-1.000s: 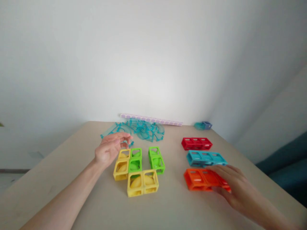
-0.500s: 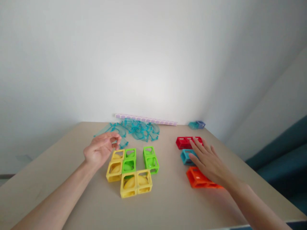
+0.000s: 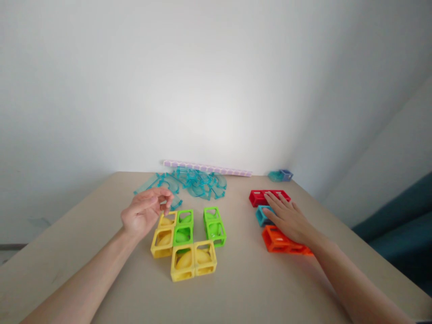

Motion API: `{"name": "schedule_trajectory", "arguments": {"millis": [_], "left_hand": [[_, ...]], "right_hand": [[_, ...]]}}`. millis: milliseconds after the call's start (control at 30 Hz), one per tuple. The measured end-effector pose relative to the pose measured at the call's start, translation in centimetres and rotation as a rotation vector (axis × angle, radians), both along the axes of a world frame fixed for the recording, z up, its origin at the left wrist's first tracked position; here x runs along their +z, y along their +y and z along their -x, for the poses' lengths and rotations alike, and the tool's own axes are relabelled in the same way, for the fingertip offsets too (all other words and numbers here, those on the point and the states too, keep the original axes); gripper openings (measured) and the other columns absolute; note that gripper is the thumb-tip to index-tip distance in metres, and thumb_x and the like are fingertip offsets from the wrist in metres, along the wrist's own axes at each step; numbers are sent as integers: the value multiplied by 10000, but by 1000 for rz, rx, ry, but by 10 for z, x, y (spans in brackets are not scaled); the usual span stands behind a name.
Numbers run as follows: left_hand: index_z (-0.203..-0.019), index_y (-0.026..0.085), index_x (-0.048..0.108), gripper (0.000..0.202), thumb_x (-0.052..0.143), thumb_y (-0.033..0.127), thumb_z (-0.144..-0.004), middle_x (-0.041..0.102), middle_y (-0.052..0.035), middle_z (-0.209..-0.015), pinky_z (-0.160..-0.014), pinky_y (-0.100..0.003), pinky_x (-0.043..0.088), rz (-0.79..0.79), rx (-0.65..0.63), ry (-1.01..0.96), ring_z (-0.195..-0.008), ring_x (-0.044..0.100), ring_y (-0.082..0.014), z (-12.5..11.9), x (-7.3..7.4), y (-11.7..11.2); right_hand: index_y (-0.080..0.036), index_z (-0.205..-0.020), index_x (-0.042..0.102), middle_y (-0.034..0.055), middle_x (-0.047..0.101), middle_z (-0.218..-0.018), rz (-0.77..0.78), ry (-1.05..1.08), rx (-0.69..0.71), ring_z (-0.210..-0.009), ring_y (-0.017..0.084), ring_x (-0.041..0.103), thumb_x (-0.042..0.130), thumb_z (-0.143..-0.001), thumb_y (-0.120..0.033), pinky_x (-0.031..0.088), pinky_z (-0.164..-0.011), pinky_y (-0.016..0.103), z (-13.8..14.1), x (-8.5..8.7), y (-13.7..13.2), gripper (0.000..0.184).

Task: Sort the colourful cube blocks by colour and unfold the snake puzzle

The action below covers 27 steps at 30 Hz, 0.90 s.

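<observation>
My right hand (image 3: 290,220) lies flat, fingers stretched, over a row of red hollow cube blocks (image 3: 259,198), a blue block (image 3: 261,217) and a row of orange blocks (image 3: 275,240). It partly hides all of them. My left hand (image 3: 145,211) hovers palm inward with loosely curled fingers and nothing visible in it. Close to its fingertips are yellow blocks (image 3: 162,240) joined to green blocks (image 3: 183,235), with a yellow pair (image 3: 194,265) at the near side. Another green pair (image 3: 215,228) stands just to the right.
Translucent teal curved pieces (image 3: 200,184) are heaped at the back of the table (image 3: 236,292). Behind them a purple patterned strip (image 3: 207,168) lies along the wall. A purple-blue block (image 3: 286,175) with a teal piece (image 3: 276,176) sits at the back right corner. Dark curtains (image 3: 401,238) hang at right.
My right hand has moved slightly away from me, and the red, blue and orange blocks have shifted farther back, closer together. My left hand has stayed nearly still.
</observation>
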<state>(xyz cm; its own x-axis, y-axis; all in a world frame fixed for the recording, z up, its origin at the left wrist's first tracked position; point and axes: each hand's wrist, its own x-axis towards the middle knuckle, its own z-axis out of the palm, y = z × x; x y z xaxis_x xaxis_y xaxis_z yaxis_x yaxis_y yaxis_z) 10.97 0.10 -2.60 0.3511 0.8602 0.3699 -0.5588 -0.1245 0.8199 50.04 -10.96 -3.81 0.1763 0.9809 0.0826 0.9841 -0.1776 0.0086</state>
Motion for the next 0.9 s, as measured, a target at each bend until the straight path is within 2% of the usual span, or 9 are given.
{"name": "schedule_trajectory", "arguments": {"millis": [167, 367, 500, 700, 900], "left_hand": [[-819, 117, 757, 231, 667, 260, -660, 665, -96, -771, -522, -259, 447, -16, -13, 2, -694, 579, -185, 1, -1, 2], [-833, 113, 755, 239, 652, 256, -672, 661, -104, -751, -523, -265, 431, -34, -29, 0, -679, 575, -185, 1, -2, 4], [-831, 109, 753, 238, 636, 241, -672, 660, -106, -766, -529, -271, 428, -46, -23, -6, -683, 574, -189, 2, -3, 3], [-831, 98, 752, 248, 636, 250, -673, 656, -109, -761, -525, -270, 424, -67, -42, 0, -664, 567, -182, 1, -2, 3], [-849, 100, 749, 249, 613, 245, -699, 658, -105, -753, -512, -264, 419, -91, -75, -12, -645, 568, -171, 2, -3, 4]], "right_hand": [[-216, -1511, 168, 13, 151, -1569, -6, -26, -13, -1447, 295, 87, 106, -932, -607, 163, -1139, 566, -3, -4, 9, 702], [-188, -1510, 173, 63, -2, -1576, -46, -37, -22, -1435, 337, -38, 106, -911, -659, 126, -1120, 611, -2, -1, 2, 765], [-217, -1509, 151, 42, 76, -1573, 16, -20, 5, -1436, 344, 9, 133, -903, -673, 105, -1115, 632, -8, 2, -1, 759], [-255, -1509, 108, 28, 152, -1562, 23, -10, 34, -1424, 348, 152, 174, -911, -654, 163, -1123, 605, -15, 2, 2, 723], [-255, -1513, 95, 7, 96, -1567, 28, -11, 32, -1439, 318, 77, 154, -907, -663, 134, -1133, 593, -15, 1, 4, 732]]}}
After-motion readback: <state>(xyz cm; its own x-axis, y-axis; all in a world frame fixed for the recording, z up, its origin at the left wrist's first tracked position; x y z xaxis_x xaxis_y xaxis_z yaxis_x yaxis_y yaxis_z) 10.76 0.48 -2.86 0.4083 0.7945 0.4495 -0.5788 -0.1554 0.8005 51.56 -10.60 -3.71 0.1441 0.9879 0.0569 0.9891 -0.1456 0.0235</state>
